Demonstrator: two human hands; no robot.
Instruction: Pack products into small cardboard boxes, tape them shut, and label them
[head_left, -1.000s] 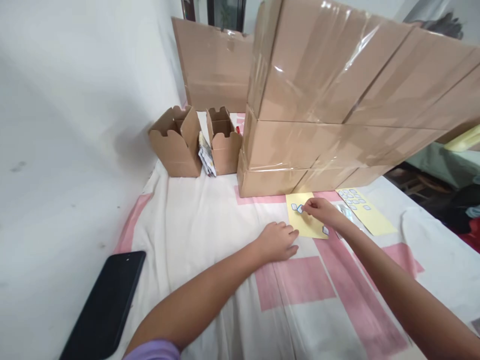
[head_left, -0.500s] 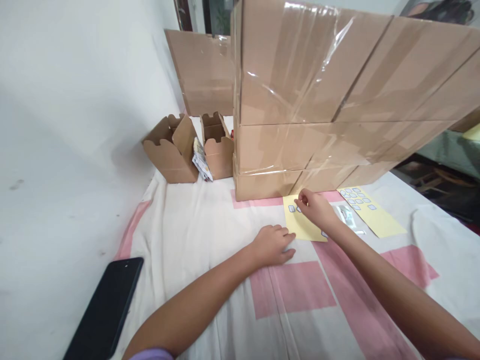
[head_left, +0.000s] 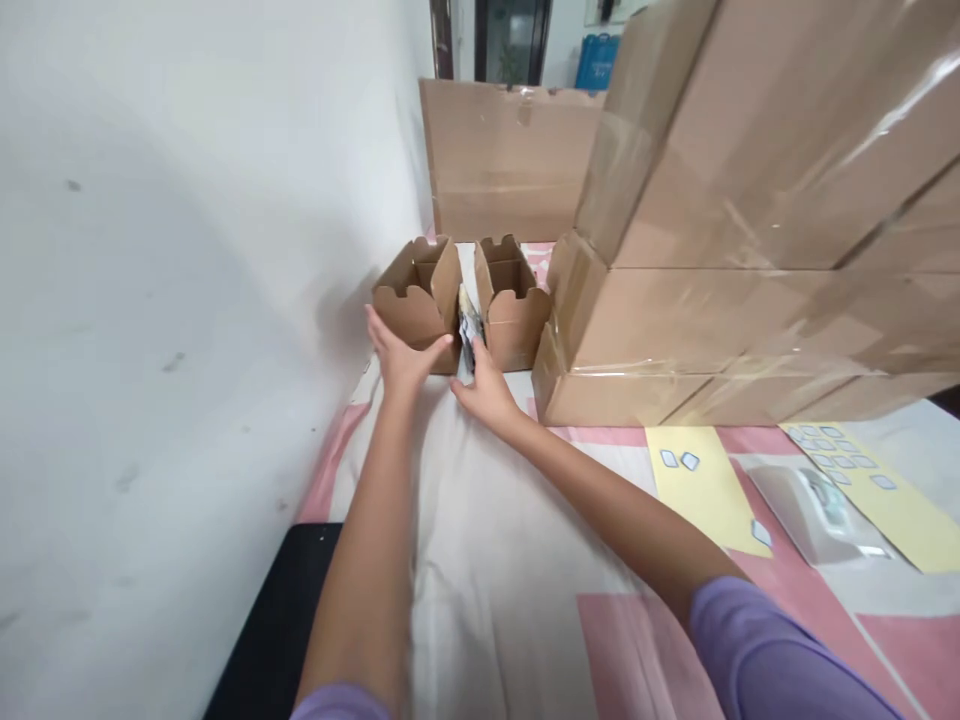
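One carton (head_left: 411, 313) near the left edge of the cloth (head_left: 480, 560) is spanned, seemingly steadied, by the left hand (head_left: 405, 365), fingers spread; the packet (head_left: 469, 320) beside it is reached by the right hand (head_left: 487, 397), hold unclear; a pinch seems needed.

Right sleeve, matte lavender-purple cloth (head_left: 780, 640), at four o'clock: rounded opening near the elbow, a thin darker curved line set in from its edge, seam or fold uncertain. Left sleeve, matching lavender-purple cloth (head_left: 341, 702), at seven o'clock: a shallow curved strip visible, remainder cut off by the frame. Two forearms, bare, slim, smooth in outline, narrowing to the wrist. Left hand (head_left: 405, 362), at nine o'clock, and right hand (head_left: 489, 392), dial centre: both bare, slender-fingered.
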